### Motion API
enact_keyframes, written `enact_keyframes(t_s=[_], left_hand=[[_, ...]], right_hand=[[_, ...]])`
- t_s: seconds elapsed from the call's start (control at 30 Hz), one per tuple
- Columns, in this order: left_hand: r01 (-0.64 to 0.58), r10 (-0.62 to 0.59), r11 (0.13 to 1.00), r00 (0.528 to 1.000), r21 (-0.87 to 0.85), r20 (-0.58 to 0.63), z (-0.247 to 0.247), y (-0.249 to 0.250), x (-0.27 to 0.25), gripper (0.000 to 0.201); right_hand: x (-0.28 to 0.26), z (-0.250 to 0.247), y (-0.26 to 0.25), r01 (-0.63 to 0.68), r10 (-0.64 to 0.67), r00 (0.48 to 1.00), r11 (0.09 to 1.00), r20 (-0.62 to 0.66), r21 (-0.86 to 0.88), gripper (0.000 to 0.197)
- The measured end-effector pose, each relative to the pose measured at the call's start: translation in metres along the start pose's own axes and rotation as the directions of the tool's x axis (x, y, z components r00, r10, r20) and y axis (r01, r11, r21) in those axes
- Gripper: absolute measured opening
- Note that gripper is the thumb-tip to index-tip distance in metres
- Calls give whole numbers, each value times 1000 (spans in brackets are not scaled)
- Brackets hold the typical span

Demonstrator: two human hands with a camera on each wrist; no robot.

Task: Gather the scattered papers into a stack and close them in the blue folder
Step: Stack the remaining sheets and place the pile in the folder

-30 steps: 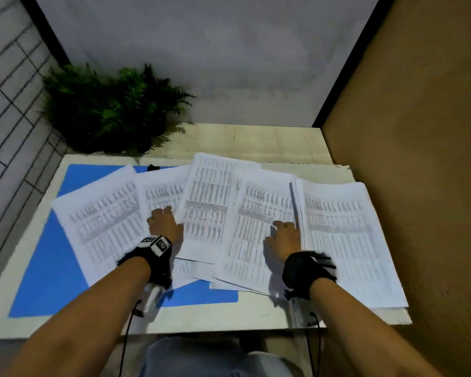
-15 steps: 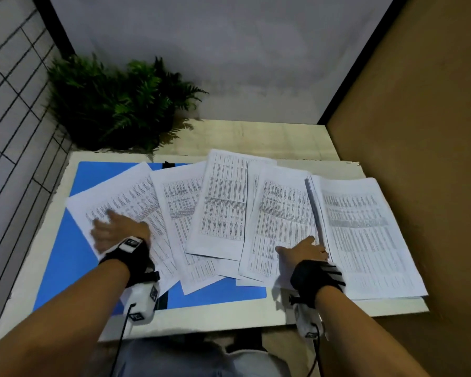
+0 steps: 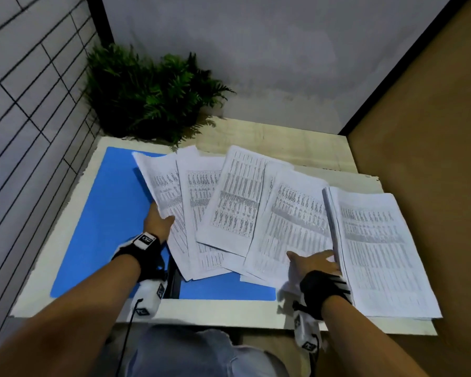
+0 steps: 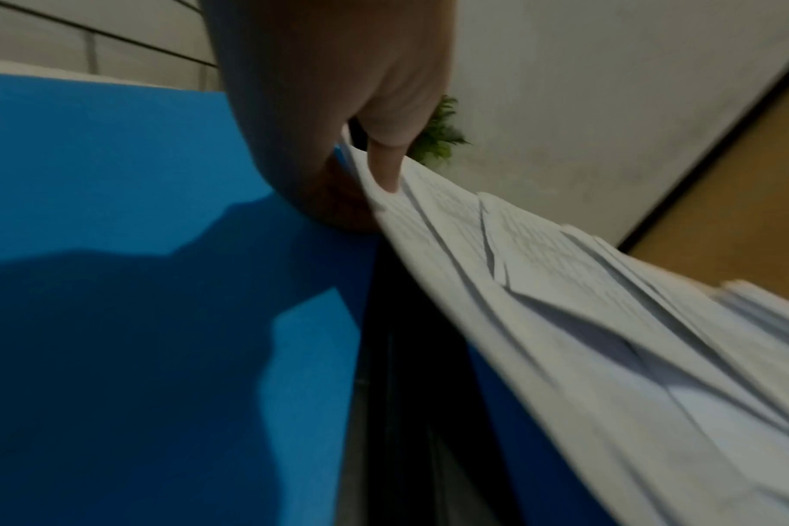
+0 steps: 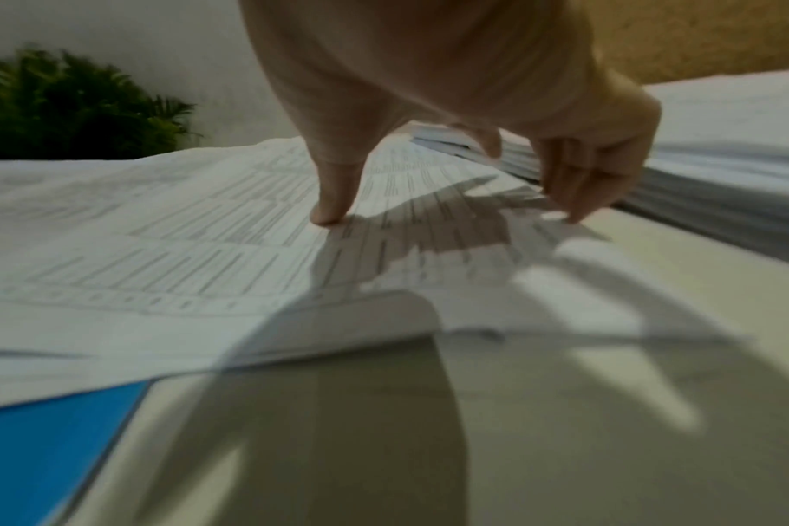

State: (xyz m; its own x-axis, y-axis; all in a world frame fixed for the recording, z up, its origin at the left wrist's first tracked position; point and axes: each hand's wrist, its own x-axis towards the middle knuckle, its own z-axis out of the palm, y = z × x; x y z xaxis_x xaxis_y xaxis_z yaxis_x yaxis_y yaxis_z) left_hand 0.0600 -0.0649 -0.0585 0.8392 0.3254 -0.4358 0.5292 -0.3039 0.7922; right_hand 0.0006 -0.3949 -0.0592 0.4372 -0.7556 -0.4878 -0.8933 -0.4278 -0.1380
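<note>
Head view: white printed paper sheets (image 3: pixel 239 202) lie fanned across the open flat blue folder (image 3: pixel 103 227) and white tabletop (image 3: pixel 229 311), overlapping from 9 o'clock to 3 o'clock; a thick paper stack (image 3: pixel 378 254) lies at the table's right edge. Bare blue folder lies open at 9 o'clock. The left hand (image 3: pixel 158 224) pinches the leftmost sheet's edge — thumb on top, lifting it. The right hand (image 3: pixel 314 263) rests fingertips on a sheet beside the stack, fingers loosely bent, holding nothing. A green fern plant (image 3: pixel 150 96) sits at 11 o'clock.
</note>
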Motion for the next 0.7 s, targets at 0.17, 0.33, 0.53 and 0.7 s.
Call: enact_keyframes(t_s=[0.17, 0.33, 0.53, 0.7], left_hand=[[-63, 57, 996, 995, 64, 84, 17, 14, -3, 40], [-200, 180, 970, 973, 138, 143, 10, 23, 8, 26], [-74, 41, 990, 967, 120, 253, 6, 37, 17, 17], [91, -76, 994, 977, -68, 200, 16, 51, 11, 57]], right_hand=[[13, -6, -9, 93, -103, 992, 986, 66, 140, 70], [20, -17, -27, 120, -167, 980, 930, 106, 349, 81], [22, -9, -48, 234, -310, 921, 924, 236, 301, 55], [16, -3, -56, 442, -500, 822, 862, 273, 247, 50]])
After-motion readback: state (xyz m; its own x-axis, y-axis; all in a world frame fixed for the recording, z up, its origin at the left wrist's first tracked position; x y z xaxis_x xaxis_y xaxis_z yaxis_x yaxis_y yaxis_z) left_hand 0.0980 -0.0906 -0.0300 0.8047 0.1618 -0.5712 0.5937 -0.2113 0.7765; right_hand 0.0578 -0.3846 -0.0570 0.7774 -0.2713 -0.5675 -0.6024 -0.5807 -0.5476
